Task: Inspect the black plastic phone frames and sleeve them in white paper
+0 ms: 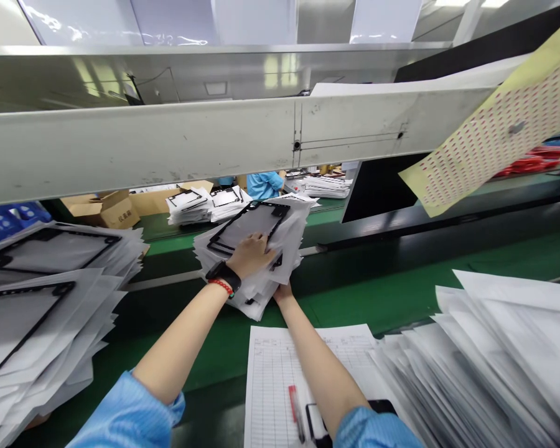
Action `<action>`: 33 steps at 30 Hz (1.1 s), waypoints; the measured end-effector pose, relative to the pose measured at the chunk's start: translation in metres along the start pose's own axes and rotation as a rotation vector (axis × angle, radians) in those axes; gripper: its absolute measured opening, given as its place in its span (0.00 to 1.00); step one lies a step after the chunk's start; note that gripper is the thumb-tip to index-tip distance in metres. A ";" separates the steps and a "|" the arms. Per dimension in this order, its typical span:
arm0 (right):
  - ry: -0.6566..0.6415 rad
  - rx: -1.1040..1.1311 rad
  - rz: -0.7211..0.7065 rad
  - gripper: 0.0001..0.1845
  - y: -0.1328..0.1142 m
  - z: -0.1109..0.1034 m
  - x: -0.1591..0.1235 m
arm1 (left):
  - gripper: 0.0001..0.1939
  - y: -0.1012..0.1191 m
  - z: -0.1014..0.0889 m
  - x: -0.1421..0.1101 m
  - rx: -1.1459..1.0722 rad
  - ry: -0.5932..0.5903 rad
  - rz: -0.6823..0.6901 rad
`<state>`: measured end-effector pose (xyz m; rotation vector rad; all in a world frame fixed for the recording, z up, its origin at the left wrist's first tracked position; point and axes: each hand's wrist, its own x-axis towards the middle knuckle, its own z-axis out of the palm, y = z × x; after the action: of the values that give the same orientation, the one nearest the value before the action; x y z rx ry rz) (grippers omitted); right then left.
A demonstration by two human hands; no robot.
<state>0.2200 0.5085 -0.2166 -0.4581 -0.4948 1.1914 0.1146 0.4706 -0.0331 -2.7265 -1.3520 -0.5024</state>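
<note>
Out over the green bench, a stack of thin black frames in translucent sleeves (261, 218) is held tilted between my two hands. My left hand (251, 255) presses on its top face, fingers together, with a dark watch and a red bracelet at the wrist. From below, my right hand (284, 292) grips the near edge; its fingers are mostly hidden under the sleeves. Beneath my right forearm lies a printed form (273, 373) with a red-capped pen (294, 404) and a partly covered black-edged item on it.
Sleeved frames are piled at left (51, 311); white sleeves (494, 361) fan out at right. Across the green bench (364, 280) are more stacks (186, 208), cardboard boxes (107, 211) and a person in blue (264, 185). A metal beam (191, 137) crosses above, with a yellow sticker sheet (499, 130) hanging.
</note>
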 end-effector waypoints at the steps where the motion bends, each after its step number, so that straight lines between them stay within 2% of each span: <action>1: 0.000 0.008 0.020 0.18 -0.001 -0.001 0.001 | 0.18 0.003 0.000 0.000 -0.002 0.001 -0.004; 9: 0.023 0.040 0.063 0.18 -0.004 -0.011 0.006 | 0.17 0.021 -0.004 -0.001 -0.003 -0.005 -0.018; 26: 0.028 -0.017 0.070 0.18 -0.015 0.004 -0.005 | 0.17 0.015 -0.015 -0.009 -0.044 0.039 -0.081; 30: 0.004 -0.033 0.054 0.19 -0.021 0.008 -0.009 | 0.22 0.017 -0.022 -0.016 -0.091 0.093 -0.077; 33: -0.022 -0.047 0.035 0.19 -0.023 0.011 -0.010 | 0.27 0.017 -0.032 -0.037 -0.126 0.198 -0.099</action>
<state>0.2281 0.4933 -0.1955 -0.4961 -0.5360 1.2209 0.0988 0.4252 -0.0128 -2.6268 -1.4533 -0.8682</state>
